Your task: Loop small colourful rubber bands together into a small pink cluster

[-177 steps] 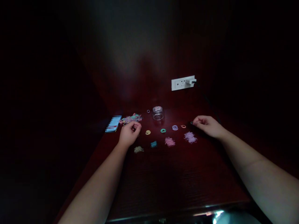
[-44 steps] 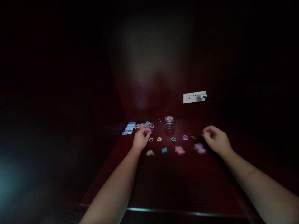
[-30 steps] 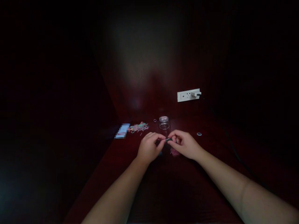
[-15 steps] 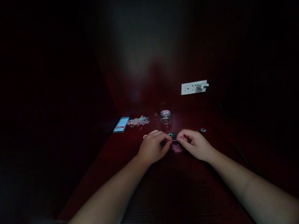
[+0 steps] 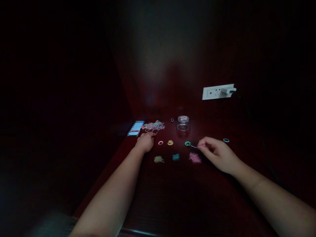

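Note:
My right hand (image 5: 218,154) pinches one end of a pale elastic band (image 5: 194,146) between thumb and fingertips. The band's free end points left, beside green bands (image 5: 188,144). Just below lies a heap of pink bands (image 5: 195,157). Farther left, my left hand (image 5: 145,142) reaches forward with fingers stretched out. Its fingertips are at a small band just below the mixed pile of coloured elastic bands (image 5: 154,125); whether they touch it is too small to tell. Between the hands lie a pink ring band (image 5: 160,143), yellow bands (image 5: 170,143), a blue heap (image 5: 175,157) and a dull yellow heap (image 5: 159,159).
A clear lidded jar (image 5: 183,123) stands behind the bands, with a purple ring band (image 5: 172,120) beside it. A phone (image 5: 136,128) lies left of the mixed pile. A blue ring band (image 5: 226,140) rests at right. On the wall is a socket (image 5: 218,92) with a plugged-in cable.
My left hand has let go of the pale band and moved left to the mixed pile. My right hand still holds the band. The view has shifted a little left.

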Demonstrator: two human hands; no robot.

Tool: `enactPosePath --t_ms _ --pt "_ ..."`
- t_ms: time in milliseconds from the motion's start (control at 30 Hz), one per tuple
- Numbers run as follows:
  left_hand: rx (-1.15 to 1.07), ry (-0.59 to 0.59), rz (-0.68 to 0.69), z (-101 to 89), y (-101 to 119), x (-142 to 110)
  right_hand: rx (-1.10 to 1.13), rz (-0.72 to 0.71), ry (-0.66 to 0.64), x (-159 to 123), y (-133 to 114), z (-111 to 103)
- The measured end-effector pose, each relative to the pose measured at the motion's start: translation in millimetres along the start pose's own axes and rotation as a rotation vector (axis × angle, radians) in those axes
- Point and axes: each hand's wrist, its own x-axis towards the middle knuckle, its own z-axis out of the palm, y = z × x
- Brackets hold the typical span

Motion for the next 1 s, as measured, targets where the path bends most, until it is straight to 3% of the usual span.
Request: enactPosePath --t_ms 200,733,833,900,1000 --pt "0.02 -0.007 0.009 7.8 8 6 0.008 0.015 -0.015 0 -1 0" --pt "-0.012 0.114 -0.017 -3.3 19 2 0.026 0.036 -0.051 0 1 0" --pt "-0.07 0.198 0.099 -12.8 43 -13 0.028 0.049 -0.073 -1 -5 1" --pt "-0.231 0.245 0.375 -19.7 67 -31 0.037 0.054 -0.097 -2 -9 2" --pt "-0.348 0.113 0.636 -26.8 100 -59 0.063 0.04 -0.131 -4 -14 3"
